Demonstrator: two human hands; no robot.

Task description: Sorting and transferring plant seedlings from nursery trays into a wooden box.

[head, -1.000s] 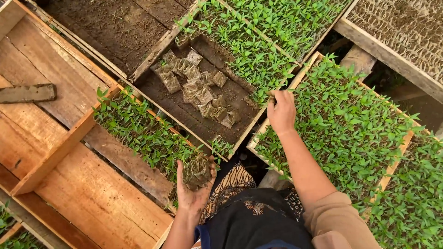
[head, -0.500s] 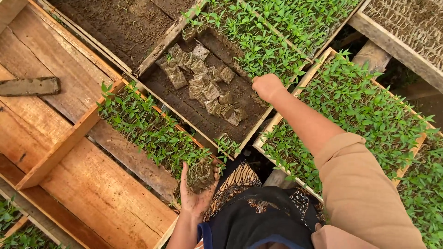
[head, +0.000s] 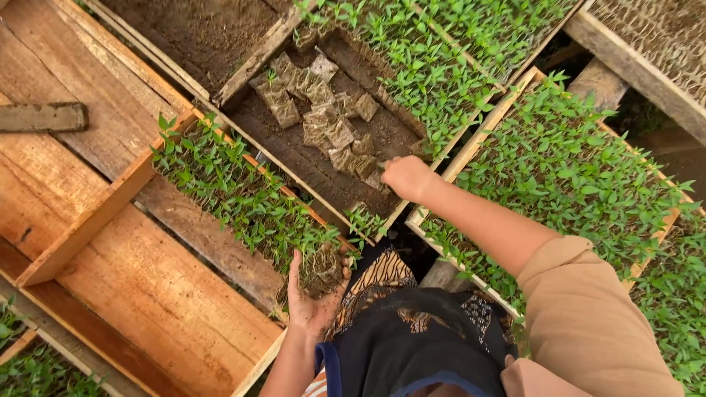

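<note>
Since a moment ago, the right hand point(head: 407, 177) has swung off the seedling tray point(head: 588, 184) on the right and now sits closed at the near edge of the middle soil tray point(head: 294, 158), just beside the loose soil blocks point(head: 323, 117); whether it pinches anything, I cannot tell. Meanwhile the left hand point(head: 312, 301) stays palm-up, fingers cupped around a clump of seedling plugs point(head: 321, 268), at the near end of the row of green seedlings point(head: 235, 191) along the wooden frame point(head: 95, 213).
</note>
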